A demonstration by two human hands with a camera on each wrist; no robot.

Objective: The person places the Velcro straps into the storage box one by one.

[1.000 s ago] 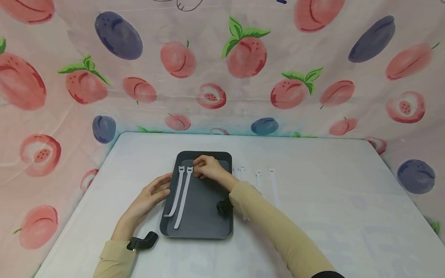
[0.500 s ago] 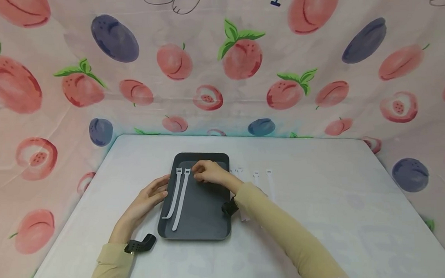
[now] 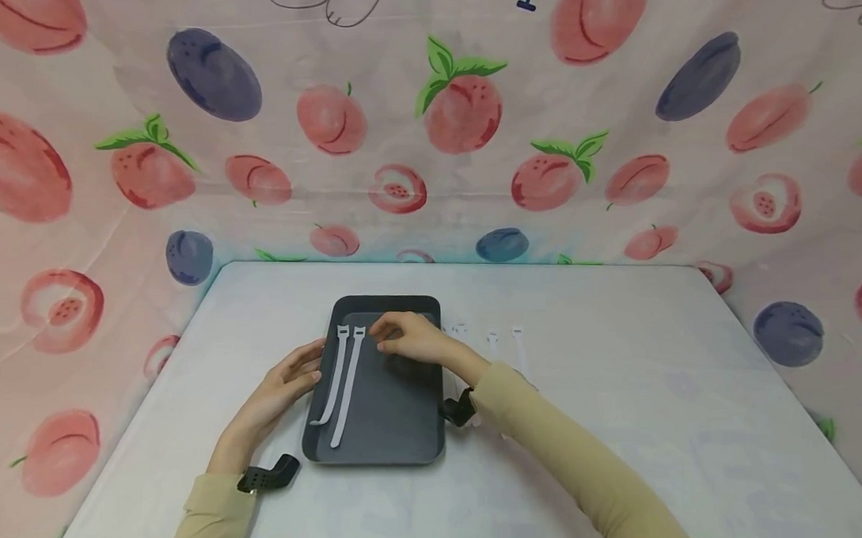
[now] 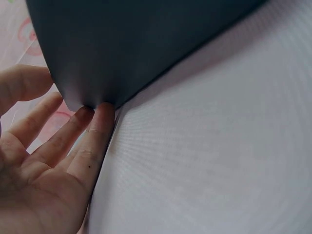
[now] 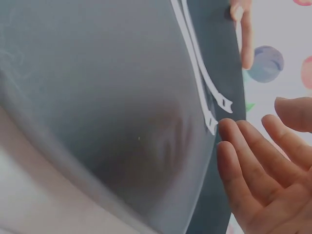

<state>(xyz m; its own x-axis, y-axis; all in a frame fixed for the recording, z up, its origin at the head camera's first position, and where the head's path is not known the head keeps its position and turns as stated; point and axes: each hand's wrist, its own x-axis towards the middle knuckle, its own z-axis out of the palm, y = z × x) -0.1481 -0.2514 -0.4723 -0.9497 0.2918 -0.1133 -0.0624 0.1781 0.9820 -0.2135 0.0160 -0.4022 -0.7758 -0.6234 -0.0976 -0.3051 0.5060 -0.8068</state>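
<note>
Two white strap-style cable ties lie side by side, heads at the far end, in the left half of a dark grey tray (image 3: pixel 393 417). The left cable tie (image 3: pixel 338 375) bends at its near tip; the right cable tie (image 3: pixel 349 387) is straight. My left hand (image 3: pixel 275 395) rests its extended fingers against the tray's left side; in the left wrist view the fingertips touch the tray wall (image 4: pixel 107 48). Over the tray's far part hovers my right hand (image 3: pixel 418 339), near the tie heads. In the right wrist view its loosely bent fingers (image 5: pixel 251 170) hold nothing.
Right of the tray, several more white cable ties (image 3: pixel 518 345) lie on the white table (image 3: pixel 620 389), partly hidden by the right forearm. A fruit-printed cloth (image 3: pixel 396 88) hangs behind and along the sides. A black wrist camera (image 3: pixel 269 473) sits on the left wrist.
My right hand has drawn slightly back to the right from the tie heads, its fingers a little looser. The left hand stays at the tray's side. The whole head view shifts slightly.
</note>
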